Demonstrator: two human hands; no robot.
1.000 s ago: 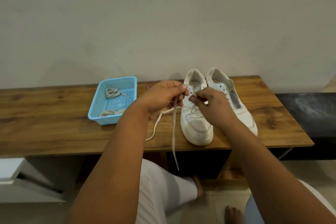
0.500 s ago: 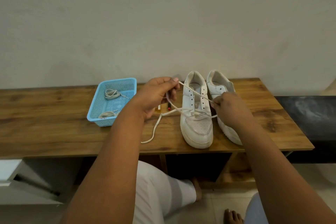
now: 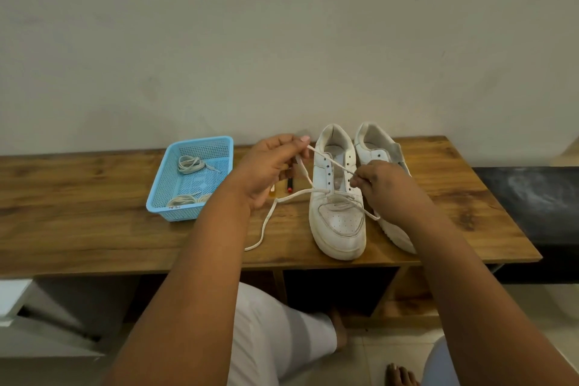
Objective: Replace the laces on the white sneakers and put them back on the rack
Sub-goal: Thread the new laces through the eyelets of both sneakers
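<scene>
Two white sneakers stand side by side on the wooden bench (image 3: 94, 238), toes toward me. The left sneaker (image 3: 336, 197) has a white lace (image 3: 329, 161) threaded through its lowest eyelets. My left hand (image 3: 266, 169) pinches one stretch of that lace beside the shoe's heel. My right hand (image 3: 380, 186) pinches the same stretch over the shoe's right side, so it runs taut across the opening. One loose end trails onto the bench to the left, another hangs by my right hand. The right sneaker (image 3: 379, 150) is partly hidden behind my right hand.
A blue plastic basket (image 3: 164, 185) with several coiled laces sits left of my hands. Two small items, one with a red tip (image 3: 289, 186), lie between basket and shoe. A plain wall rises behind the bench. A dark surface (image 3: 532, 197) adjoins on the right. My knees and feet show below.
My hands moved apart, pulling the lace taut across the left sneaker. The loose end that hung over the bench's front edge now lies on the bench.
</scene>
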